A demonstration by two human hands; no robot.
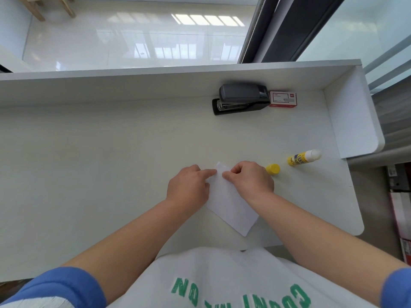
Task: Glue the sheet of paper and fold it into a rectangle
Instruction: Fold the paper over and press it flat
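Note:
A white sheet of paper [231,207] lies folded and slanted on the white desk [100,163], its far corner between my hands. My left hand [189,187] rests on the paper's left part with the index finger stretched onto it. My right hand [251,178] presses on the right part, its fingertips curled down on the fold near the top corner. An uncapped glue stick [303,157], yellow with a white tip, lies on its side to the right of my right hand. Its yellow cap [273,168] sits just beside my right hand.
A black stapler [241,98] and a small red-and-white staple box [283,99] stand at the back of the desk against the raised rear panel. A white side panel [353,121] closes the right end. The desk's front edge is near my body.

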